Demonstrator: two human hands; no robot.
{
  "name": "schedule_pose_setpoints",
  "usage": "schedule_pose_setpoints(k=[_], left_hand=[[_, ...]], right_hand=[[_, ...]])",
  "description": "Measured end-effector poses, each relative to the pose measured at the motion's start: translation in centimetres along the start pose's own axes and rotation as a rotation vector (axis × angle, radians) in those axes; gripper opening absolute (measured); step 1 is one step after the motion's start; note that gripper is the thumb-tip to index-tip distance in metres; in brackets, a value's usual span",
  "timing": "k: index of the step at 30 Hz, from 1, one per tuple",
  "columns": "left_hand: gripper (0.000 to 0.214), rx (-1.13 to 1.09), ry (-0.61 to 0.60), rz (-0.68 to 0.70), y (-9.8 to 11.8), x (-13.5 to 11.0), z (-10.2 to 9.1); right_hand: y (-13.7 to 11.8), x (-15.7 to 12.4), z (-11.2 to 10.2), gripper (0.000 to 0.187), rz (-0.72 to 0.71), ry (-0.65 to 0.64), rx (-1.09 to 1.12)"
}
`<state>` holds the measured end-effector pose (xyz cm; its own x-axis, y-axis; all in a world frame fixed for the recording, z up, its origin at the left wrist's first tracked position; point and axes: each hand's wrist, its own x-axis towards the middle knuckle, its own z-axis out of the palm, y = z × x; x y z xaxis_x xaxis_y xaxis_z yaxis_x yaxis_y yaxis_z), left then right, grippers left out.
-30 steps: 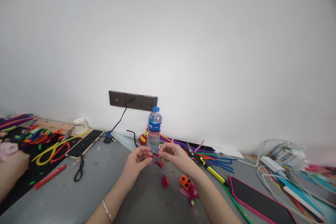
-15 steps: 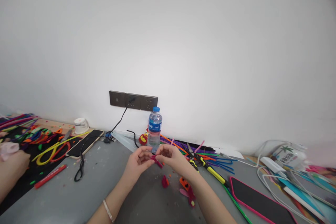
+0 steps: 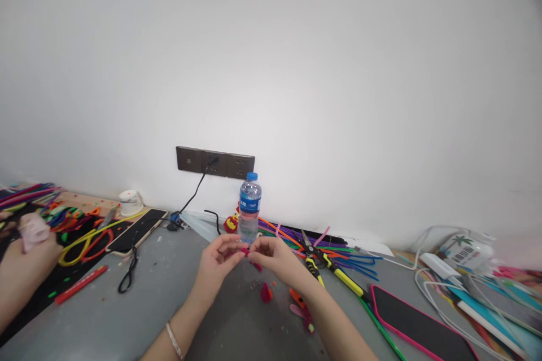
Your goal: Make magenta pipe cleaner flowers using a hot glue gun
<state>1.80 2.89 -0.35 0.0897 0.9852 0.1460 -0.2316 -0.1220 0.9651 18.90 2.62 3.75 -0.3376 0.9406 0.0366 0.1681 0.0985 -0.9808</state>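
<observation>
— Fingertips first: what do we see in them?

— We see a small magenta piece where the two hands meet, over the middle of the grey table. The left hand has thumb and index drawn together on its left side; the right hand pinches close on its right side, with hardly any gap left in either grip

— And just around them?

— We find another magenta bit lying slightly nearer, then a crimson-and-orange scrap nearer still. To the right of that, an orange piece and a pink figure are partly covered by the right forearm

— Farther out?

— A water bottle stands upright just beyond the fingertips, a red-and-yellow figure close on its left. To the right we have pipe cleaners in a loose spread, cutters with their handles apart, and, nearer, a pink-edged phone

— And to the left?

— We see a dark-screened phone, a red strip nearer, and at the left edge another person's hand around a pale pink roll
</observation>
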Motion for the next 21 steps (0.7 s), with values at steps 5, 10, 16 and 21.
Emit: schedule_pose_setpoints(k=[5,10,16,21], left_hand=[[0.034,-0.046,0.013,-0.028,-0.07,-0.02,0.01],[0.039,-0.085,0.011,-0.076,-0.42,0.07,-0.03],[0.040,-0.079,0.001,-0.056,-0.56,0.03,0.10],[0.038,-0.071,-0.048,-0.019,-0.58,0.01,0.26]], right_hand=[[-0.12,0.00,0.07,0.017,0.003,-0.021,0.023],[-0.12,-0.02,0.11,0.016,0.005,-0.027,0.026],[-0.18,-0.18,0.01,0.012,0.031,-0.070,0.033],[0.18,-0.26,-0.41,0.006,0.055,-0.112,0.002]])
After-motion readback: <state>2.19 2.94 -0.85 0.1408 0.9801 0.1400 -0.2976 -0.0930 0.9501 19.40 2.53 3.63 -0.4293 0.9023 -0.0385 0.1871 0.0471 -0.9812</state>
